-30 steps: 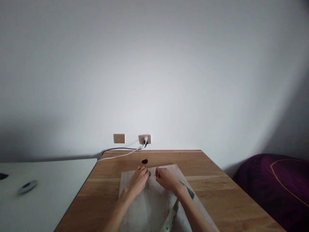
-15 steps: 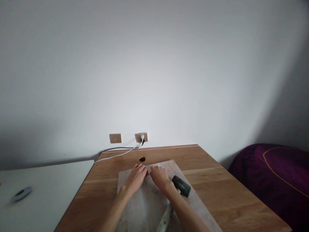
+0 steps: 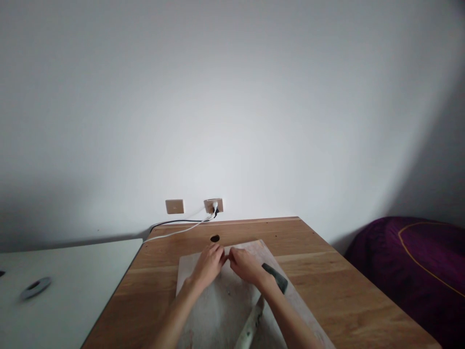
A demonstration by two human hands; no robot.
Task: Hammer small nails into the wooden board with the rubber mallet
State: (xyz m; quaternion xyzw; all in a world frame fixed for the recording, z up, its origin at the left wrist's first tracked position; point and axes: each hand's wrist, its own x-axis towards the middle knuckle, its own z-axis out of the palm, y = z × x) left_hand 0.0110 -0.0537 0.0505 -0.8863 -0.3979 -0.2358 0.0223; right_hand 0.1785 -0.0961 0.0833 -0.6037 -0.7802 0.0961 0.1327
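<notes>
My left hand (image 3: pixel 209 264) and my right hand (image 3: pixel 246 264) rest close together over the far part of a pale worn board (image 3: pixel 218 310) on the wooden table (image 3: pixel 327 300). Their fingertips meet in a pinch near the board's far edge; what they hold is too small to make out. A mallet with a dark head (image 3: pixel 275 277) and a pale handle (image 3: pixel 250 327) lies on the board under my right forearm.
A round cable hole (image 3: pixel 215 238) sits near the table's far edge. Two wall plates, one with plugs (image 3: pixel 213 205), feed a white and a black cable. A white surface to the left carries a grey ring (image 3: pixel 35 287). A purple cushion (image 3: pixel 417 261) lies right.
My hands have stayed over the board's far part, closing together until the fingertips touch. The view shifted slightly.
</notes>
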